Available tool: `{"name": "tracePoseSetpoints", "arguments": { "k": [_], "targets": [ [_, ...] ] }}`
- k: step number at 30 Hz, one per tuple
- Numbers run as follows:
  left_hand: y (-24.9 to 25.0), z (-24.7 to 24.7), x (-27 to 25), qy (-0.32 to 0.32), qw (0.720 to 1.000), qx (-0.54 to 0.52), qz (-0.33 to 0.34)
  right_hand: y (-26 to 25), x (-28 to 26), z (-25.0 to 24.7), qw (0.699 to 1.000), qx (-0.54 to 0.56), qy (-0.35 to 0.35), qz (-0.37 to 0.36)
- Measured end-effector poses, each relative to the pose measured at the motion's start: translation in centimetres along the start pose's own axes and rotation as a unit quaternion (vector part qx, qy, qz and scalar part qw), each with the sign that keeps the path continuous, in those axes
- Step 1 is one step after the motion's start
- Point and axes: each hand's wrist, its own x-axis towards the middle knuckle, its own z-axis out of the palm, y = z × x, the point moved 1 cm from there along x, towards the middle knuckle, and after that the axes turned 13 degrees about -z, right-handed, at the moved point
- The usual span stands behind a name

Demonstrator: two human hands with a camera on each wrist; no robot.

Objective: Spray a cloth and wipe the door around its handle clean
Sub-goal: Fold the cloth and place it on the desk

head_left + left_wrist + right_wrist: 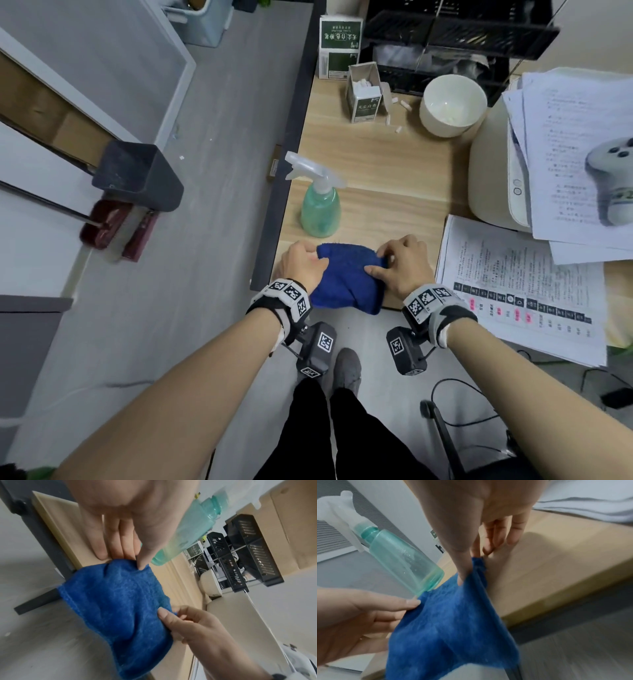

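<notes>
Both hands, left hand [301, 265] and right hand [404, 265], pinching blue cloth [347, 279] at wooden desk [376, 161] edge, spray bottle [320, 205] behind, grey floor [212, 171]

I see a deep blue cloth [346, 281] on a pale wood-grain bench [376, 154]. The spray bottle [320, 209] is translucent mint green with a cloudy white trigger head. My wrist bands [287, 294] carry black-and-white square codes. A cream bowl [452, 104] sits by dark green-and-white boxes [339, 44]. The floor [212, 171] is grey.
</notes>
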Motion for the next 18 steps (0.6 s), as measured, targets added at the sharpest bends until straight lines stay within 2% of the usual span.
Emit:
{"name": "tracePoseSetpoints", "arguments": {
  "k": [2,4,8,12,18],
  "targets": [
    [0.1,-0.1,0.1,-0.027,0.999,-0.035,-0.01,-0.1,0.6,-0.6,0.999,0.014,-0.03,-0.01],
    [0.2,-0.4,0.0,-0.047,0.994,-0.093,-0.015,-0.2,0.7,-1.0,0.996,0.08,-0.03,-0.025],
    [0.6,-2.0,-1.5,-0.084,0.977,-0.193,0.011,-0.5,0.0,-2.2,0.972,0.227,0.033,-0.042],
    [1.4,-4.1,-3.3,-0.105,0.964,-0.238,0.051,-1.3,0.0,-4.6,0.963,0.253,0.071,-0.06],
    [3.5,-5.6,-5.3,-0.085,0.95,-0.258,0.151,-2.9,0.2,-8.3,0.946,0.259,0.122,-0.149]
  ]
}}
